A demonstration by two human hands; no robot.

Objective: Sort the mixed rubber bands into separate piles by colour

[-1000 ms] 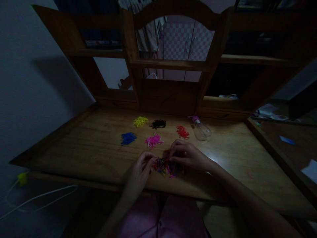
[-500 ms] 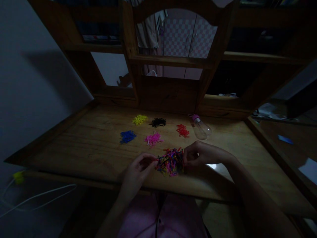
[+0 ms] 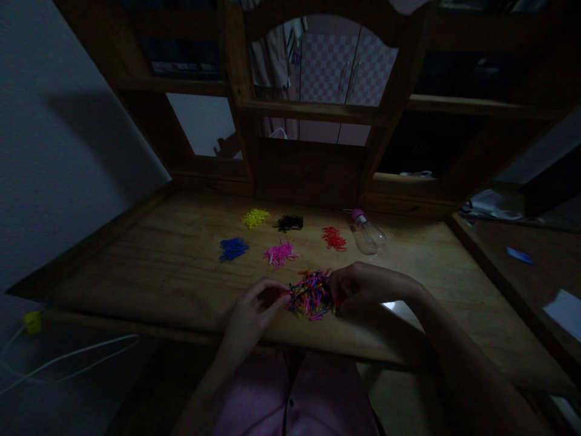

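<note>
A mixed pile of small, thin, many-coloured loop-like pieces (image 3: 312, 295) lies on the wooden desk near its front edge; the dim light hides their exact kind. My left hand (image 3: 254, 312) is at the pile's left side, thumb and forefinger pinched on a small red piece. At the right edge of the pile, my right hand (image 3: 361, 287) has its fingers bent and closed, and what they grip is hidden. Beyond lie sorted heaps: blue pieces (image 3: 233, 249), pink pieces (image 3: 280, 254), yellow pieces (image 3: 255, 218), black pieces (image 3: 289, 223) and red pieces (image 3: 334, 239).
A clear bulb-shaped container (image 3: 371, 238) with a pink cap lies on its side at the back right. A wooden shelf unit (image 3: 313, 172) rises along the desk's back edge. A white cable (image 3: 86, 356) hangs at lower left.
My right hand has moved right from over the pile to its right edge, uncovering more pieces. My left hand stays at the left side, with the red piece now showing in its pinch.
</note>
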